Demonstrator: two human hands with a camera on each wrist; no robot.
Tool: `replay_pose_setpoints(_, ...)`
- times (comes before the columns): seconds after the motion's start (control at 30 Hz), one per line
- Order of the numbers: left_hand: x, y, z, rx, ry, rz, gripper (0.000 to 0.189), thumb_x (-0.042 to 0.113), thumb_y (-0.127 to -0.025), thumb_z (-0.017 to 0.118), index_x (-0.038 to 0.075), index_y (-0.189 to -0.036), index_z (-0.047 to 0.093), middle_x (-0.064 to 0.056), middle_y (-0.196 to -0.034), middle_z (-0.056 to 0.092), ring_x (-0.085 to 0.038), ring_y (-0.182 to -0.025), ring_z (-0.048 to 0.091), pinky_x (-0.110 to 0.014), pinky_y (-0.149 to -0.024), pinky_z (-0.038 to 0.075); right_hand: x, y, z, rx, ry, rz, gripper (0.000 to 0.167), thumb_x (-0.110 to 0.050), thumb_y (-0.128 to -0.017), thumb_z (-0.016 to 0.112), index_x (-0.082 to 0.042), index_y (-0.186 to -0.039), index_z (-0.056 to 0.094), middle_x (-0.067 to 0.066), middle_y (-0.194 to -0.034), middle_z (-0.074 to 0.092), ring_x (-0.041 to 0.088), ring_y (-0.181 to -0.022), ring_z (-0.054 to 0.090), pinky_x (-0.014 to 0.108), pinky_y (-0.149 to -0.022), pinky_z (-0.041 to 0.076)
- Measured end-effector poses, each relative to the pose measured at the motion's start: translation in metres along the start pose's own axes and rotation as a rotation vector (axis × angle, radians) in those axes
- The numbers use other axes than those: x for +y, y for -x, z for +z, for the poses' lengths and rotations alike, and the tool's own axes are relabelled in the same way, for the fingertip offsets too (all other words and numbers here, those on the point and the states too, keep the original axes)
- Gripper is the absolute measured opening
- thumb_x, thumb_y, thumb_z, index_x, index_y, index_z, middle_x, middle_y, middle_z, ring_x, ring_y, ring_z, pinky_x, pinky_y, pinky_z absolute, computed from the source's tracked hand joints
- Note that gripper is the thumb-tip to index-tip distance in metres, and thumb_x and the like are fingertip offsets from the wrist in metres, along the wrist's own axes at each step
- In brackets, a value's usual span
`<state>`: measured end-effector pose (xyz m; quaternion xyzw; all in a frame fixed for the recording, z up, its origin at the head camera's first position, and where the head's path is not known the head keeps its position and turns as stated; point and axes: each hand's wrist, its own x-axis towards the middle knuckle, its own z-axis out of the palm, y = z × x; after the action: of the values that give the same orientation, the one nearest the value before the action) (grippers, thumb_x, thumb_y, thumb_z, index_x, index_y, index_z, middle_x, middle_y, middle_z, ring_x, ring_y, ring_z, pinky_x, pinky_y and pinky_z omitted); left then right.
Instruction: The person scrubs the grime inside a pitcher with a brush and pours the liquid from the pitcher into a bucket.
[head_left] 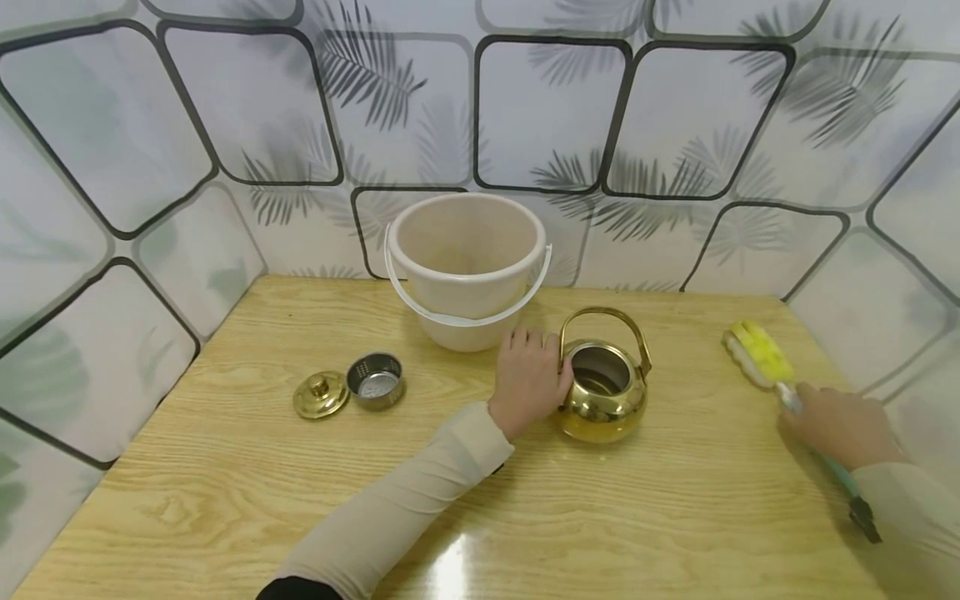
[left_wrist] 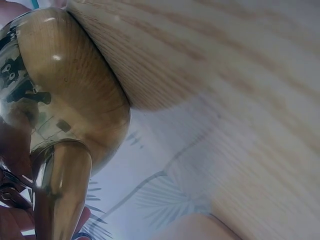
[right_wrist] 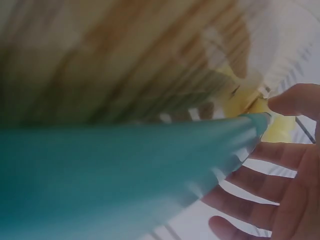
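A shiny gold teapot [head_left: 603,421] stands uncovered on the table, its hoop handle raised. My left hand [head_left: 528,379] grips its left side by the spout [left_wrist: 62,190], with fingers around the spout and the handle's base. At the far right lies a cleaning brush with a yellow sponge head [head_left: 763,354] and a teal handle [right_wrist: 150,172]. Over that handle is my right hand [head_left: 847,425]; in the right wrist view its fingers are spread and straight beside the handle, thumb apart. The gold lid [head_left: 321,395] and a metal strainer cup [head_left: 375,382] sit at the left.
A cream bucket [head_left: 468,283] with a white bail stands at the back middle, behind my left hand. The wooden table [head_left: 637,525] meets patterned wall coverings [head_left: 555,117] at the back and both sides.
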<state>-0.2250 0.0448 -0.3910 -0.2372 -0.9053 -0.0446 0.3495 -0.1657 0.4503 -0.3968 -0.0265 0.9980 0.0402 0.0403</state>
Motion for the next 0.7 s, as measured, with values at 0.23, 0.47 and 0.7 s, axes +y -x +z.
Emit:
replay_pose_setpoints(0.23,-0.0006,0.0003,0.0005,0.003,-0.004,0.003,0.026,0.037,-0.087,0.054,0.014,-0.082,0.065,-0.001,-0.073,0.066,-0.019,-0.075,0.058,-0.032,-0.074,0.043,0.0039,0.0021,0.0035,-0.031,-0.037,-0.033,0.028,-0.023,-0.086,0.051,0.006,-0.086,0.051,0.002,-0.058,0.046,0.017,-0.048,0.041,0.032,-0.042,0.037)
replay_pose_setpoints(0.47,-0.0007,0.0007,0.0019,0.003,0.0,0.0,0.026,0.038,-0.088,0.054,0.015,-0.082,0.065,-0.001,-0.074,0.066,-0.019,-0.076,0.059,-0.032,-0.074,0.043,0.0027,0.0021,0.0056,0.004,-0.085,-0.047,0.023,-0.021,-0.086,0.052,0.001,-0.079,0.047,0.001,-0.057,0.043,0.015,-0.048,0.038,0.028,-0.041,0.033)
replay_pose_setpoints(0.7,-0.0006,0.0011,0.0031,0.009,-0.005,-0.002,0.027,0.038,-0.087,0.054,0.015,-0.083,0.066,-0.001,-0.074,0.066,-0.019,-0.077,0.059,-0.032,-0.075,0.043,0.0112,0.0015,0.0044,0.039,-0.1,-0.033,0.027,-0.021,-0.088,0.056,0.005,-0.087,0.047,0.004,-0.058,0.048,0.017,-0.048,0.045,0.028,-0.039,0.038)
